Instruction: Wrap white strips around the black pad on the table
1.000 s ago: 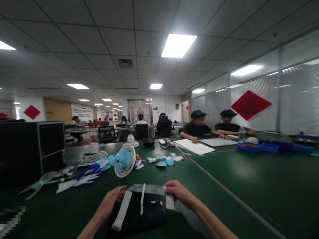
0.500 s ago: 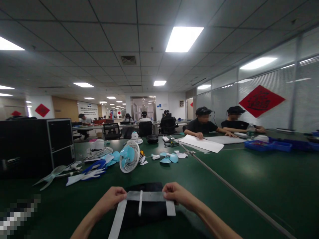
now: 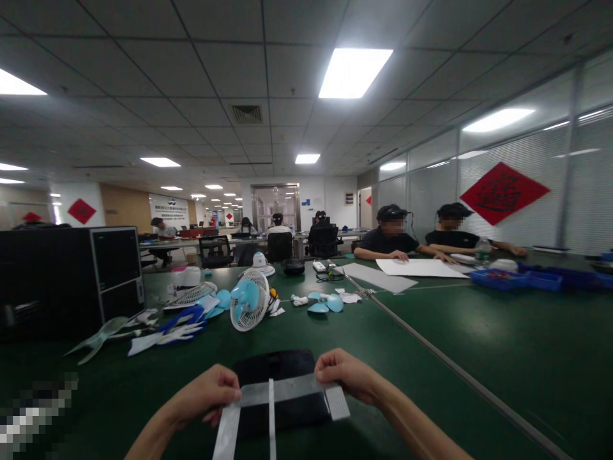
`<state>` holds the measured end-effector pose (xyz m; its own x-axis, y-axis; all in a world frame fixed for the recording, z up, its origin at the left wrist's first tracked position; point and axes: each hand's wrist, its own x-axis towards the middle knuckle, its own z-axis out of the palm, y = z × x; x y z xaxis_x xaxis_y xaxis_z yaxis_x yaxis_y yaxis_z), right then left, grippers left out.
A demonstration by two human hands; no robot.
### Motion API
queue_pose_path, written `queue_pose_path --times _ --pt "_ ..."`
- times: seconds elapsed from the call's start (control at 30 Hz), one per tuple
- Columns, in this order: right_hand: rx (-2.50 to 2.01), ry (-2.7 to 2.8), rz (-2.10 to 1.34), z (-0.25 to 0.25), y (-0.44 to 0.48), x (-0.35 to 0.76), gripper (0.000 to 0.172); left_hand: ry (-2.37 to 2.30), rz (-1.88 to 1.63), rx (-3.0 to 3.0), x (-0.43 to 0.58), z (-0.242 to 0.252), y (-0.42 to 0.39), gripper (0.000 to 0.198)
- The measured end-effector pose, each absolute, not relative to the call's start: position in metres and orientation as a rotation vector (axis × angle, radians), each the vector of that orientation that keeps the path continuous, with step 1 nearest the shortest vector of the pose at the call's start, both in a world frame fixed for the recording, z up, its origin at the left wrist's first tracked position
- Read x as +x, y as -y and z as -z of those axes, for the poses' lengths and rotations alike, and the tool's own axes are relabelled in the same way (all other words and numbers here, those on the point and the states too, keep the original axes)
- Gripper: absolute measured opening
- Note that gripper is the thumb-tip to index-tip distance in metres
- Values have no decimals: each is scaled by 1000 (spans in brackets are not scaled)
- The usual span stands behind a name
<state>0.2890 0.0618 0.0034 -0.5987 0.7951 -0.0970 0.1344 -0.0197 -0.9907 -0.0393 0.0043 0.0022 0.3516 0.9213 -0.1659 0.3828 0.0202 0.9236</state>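
At the near edge of the green table (image 3: 483, 332), bottom centre of the view, both hands hold up one thing: a grey band (image 3: 287, 390) stretched over a black fabric piece (image 3: 275, 368).

The band's long axis runs left to right across the view, nearly level, with the right end slightly higher. The left hand (image 3: 211, 393) pinches its left end, fingers curled closed, thumb on top. The right hand (image 3: 342, 377) pinches the right end the same way, knuckles up.

Three pale strips come off the band at right angles, pointing back toward the person:
- a long left strip (image 3: 227, 431) that slants down-left and leaves the frame
- a thin middle strip (image 3: 271, 423) that goes straight down out of frame
- a short right strip (image 3: 337, 402) that ends just below the right hand

The black fabric piece lies behind and under the band, rounded top edge pointing away from the person. Cannot tell whether it rests on the table or hangs from the band.

Farther out on the table:
- a small white fan (image 3: 246, 308) with blue blades, standing upright
- white and blue gloves (image 3: 165, 331) to its left
- loose blue fan blades (image 3: 322, 305) to its right
- a black computer case (image 3: 71, 281) at far left

A metal rail (image 3: 431, 358) runs diagonally along the table. Two seated people in dark caps, far right, have hands on white sheets (image 3: 421, 267), with blue trays (image 3: 498, 279) beside them.
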Motion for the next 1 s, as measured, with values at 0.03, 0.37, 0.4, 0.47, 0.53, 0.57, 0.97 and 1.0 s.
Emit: queue_pose_path --times 0.03,0.37,0.4,0.47,0.53,0.57,0.97,1.0 --pt "-1005 1787 -1624 0 -63 288 11 -1243 -599 1576 -39 -1 -5 40" --pt "-1243 1998 -1204 22 -71 279 10 -1414 -499 1735 -34 9 -16 31" --pt "-1246 2018 -1177 24 -72 279 11 -1419 -496 1755 -34 11 -17 31" --pt "-1251 2059 -1116 28 -73 278 12 -1450 -489 1781 -34 12 -19 30" --pt "-1250 2088 -1052 31 -75 278 13 -1490 -486 1786 -33 14 -20 30" --pt "-1247 2097 -1024 33 -75 277 13 -1509 -487 1788 -32 14 -20 29" --pt "-1313 2157 -768 30 -69 274 15 -1564 -481 1856 -36 24 -27 29" --pt "-1307 2163 -757 31 -70 274 15 -1573 -475 1850 -36 23 -26 29"
